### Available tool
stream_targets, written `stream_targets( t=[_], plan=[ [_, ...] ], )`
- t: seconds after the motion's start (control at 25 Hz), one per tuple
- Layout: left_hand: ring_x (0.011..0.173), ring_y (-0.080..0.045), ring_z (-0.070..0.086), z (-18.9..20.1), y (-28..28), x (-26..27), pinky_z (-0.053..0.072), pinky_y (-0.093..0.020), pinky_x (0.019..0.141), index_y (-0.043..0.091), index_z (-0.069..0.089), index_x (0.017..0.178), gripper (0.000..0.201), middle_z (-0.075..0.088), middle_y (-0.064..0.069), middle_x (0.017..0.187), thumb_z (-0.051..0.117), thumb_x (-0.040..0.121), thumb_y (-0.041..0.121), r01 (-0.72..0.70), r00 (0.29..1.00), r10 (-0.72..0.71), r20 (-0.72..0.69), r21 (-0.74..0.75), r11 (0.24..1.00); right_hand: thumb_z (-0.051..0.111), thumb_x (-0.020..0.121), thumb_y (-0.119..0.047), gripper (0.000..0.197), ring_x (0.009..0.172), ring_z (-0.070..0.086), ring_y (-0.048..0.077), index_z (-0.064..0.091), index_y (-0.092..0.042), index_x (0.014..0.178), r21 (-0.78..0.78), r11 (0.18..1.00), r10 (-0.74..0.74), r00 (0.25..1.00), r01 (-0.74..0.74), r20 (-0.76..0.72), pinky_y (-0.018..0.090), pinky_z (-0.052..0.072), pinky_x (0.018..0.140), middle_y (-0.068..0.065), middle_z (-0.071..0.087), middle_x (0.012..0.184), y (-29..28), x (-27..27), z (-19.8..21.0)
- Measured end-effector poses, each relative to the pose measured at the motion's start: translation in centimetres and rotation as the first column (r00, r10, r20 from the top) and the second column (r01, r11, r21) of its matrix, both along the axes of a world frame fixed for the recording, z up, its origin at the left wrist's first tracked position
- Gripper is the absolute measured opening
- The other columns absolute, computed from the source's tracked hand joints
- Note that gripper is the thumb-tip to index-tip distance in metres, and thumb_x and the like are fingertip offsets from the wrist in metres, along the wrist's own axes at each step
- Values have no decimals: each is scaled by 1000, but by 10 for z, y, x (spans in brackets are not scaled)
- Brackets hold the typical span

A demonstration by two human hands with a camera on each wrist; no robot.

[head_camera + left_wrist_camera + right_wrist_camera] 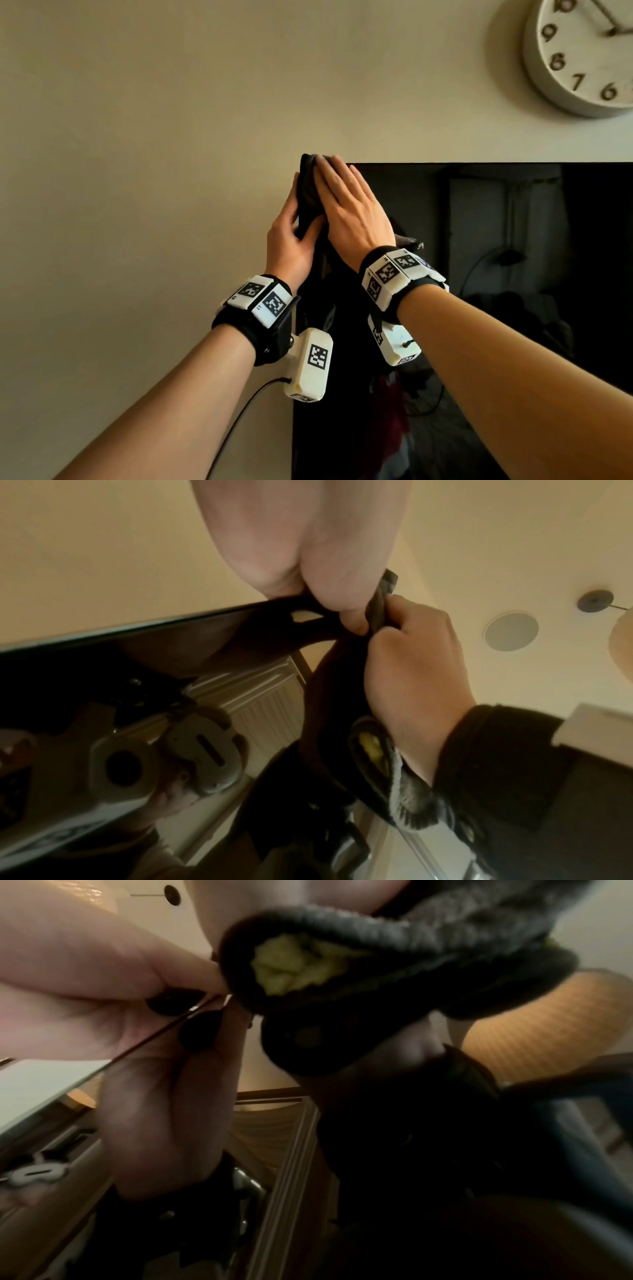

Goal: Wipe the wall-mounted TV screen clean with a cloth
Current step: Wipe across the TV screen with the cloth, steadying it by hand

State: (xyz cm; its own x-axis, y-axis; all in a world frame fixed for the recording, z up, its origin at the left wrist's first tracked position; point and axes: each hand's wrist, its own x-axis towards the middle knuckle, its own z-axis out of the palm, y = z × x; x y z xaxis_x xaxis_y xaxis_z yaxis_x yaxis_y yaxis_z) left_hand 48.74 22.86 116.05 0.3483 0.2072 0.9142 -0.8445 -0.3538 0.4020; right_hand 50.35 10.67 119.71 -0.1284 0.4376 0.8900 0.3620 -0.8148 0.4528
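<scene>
The black wall-mounted TV (513, 274) fills the right half of the head view, its screen reflecting the room. A dark grey cloth (308, 192) is draped over the TV's top-left corner. My right hand (339, 192) lies flat on the cloth with straight fingers and presses it against the screen. Beside it, my left hand (294, 222) grips the cloth at the TV's left edge, thumb in front and fingers behind. The right wrist view shows the cloth (377, 961) folded, with a yellow-green inner side. The left wrist view shows the cloth (377, 610) between both hands.
A round white clock (582, 58) hangs above the TV at the upper right. Bare beige wall (137, 171) spreads to the left of the screen. A dark cable (239, 411) trails down from my left wrist unit.
</scene>
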Motion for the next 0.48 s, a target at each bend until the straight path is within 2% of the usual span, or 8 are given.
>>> stream_targets(
  t=[0.04, 0.16, 0.2, 0.28, 0.32, 0.4, 0.44, 0.48],
  plan=[
    [131, 1, 47, -1, 0, 0, 41, -26, 113, 23, 30, 157, 71, 47, 2, 152, 64, 96, 11, 0, 1000, 0, 1, -5, 1000, 31, 88, -13, 56, 139, 37, 33, 46, 2, 139, 5, 1000, -7, 1000, 7, 9, 47, 32, 115, 15, 40, 150, -7, 0, 1],
    [130, -1, 50, -2, -2, -3, 44, -30, 111, 25, 28, 157, 72, 48, 2, 151, 64, 96, 12, 13, 1000, -13, 4, -1, 1000, 33, 83, -12, 54, 130, 42, 35, 56, 0, 130, 231, 973, -17, 998, 1, 65, 48, 35, 109, 15, 48, 143, -37, -2, 2],
    [131, -4, 51, -2, -3, -5, 45, -31, 110, 27, 27, 157, 72, 48, 2, 151, 64, 96, 12, 10, 1000, -10, -5, 2, 1000, 35, 82, -13, 52, 125, 40, 33, 59, -2, 127, 247, 969, -17, 995, -7, 95, 45, 33, 106, 14, 49, 139, -43, -4, 1],
    [134, -9, 50, -3, -5, -7, 43, -32, 111, 29, 25, 157, 73, 45, 3, 154, 62, 97, 11, -37, 999, 37, -11, 12, 999, 37, 82, -18, 46, 111, 38, 28, 64, -7, 118, 161, 985, 36, 989, -59, 145, 41, 34, 95, 8, 45, 126, -45, -7, -3],
    [139, -9, 44, -4, -7, -7, 40, -30, 114, 28, 24, 157, 73, 41, 2, 156, 61, 97, 9, -72, 997, 72, 7, 25, 997, 36, 82, -19, 44, 105, 38, 26, 66, -9, 114, 119, 990, 63, 987, -81, 151, 40, 37, 89, 6, 44, 119, -45, -8, -3],
    [147, -3, 25, -7, -11, -5, 26, -20, 119, 23, 23, 158, 69, 28, -1, 163, 57, 99, 8, -166, 983, 160, 87, 55, 985, 37, 82, -17, 40, 100, 39, 25, 68, -9, 106, 120, 987, 87, 985, -106, 150, 39, 43, 80, 9, 53, 111, -51, -7, 0],
    [148, -1, 16, -9, -15, -3, 19, -15, 120, 21, 23, 159, 67, 20, -3, 166, 54, 101, 9, -223, 969, 213, 128, 70, 972, 40, 82, -15, 38, 103, 41, 25, 68, -8, 106, 162, 981, 87, 985, -110, 146, 38, 44, 80, 11, 58, 111, -57, -5, 0],
    [150, -4, 10, -11, -20, -1, 14, -16, 121, 20, 23, 159, 64, 14, -5, 167, 51, 101, 9, -292, 948, 275, 162, 94, 952, 43, 83, -13, 37, 108, 43, 26, 68, -8, 108, 203, 974, 69, 987, -98, 143, 38, 44, 84, 12, 61, 115, -62, -4, -2]
  ],
)
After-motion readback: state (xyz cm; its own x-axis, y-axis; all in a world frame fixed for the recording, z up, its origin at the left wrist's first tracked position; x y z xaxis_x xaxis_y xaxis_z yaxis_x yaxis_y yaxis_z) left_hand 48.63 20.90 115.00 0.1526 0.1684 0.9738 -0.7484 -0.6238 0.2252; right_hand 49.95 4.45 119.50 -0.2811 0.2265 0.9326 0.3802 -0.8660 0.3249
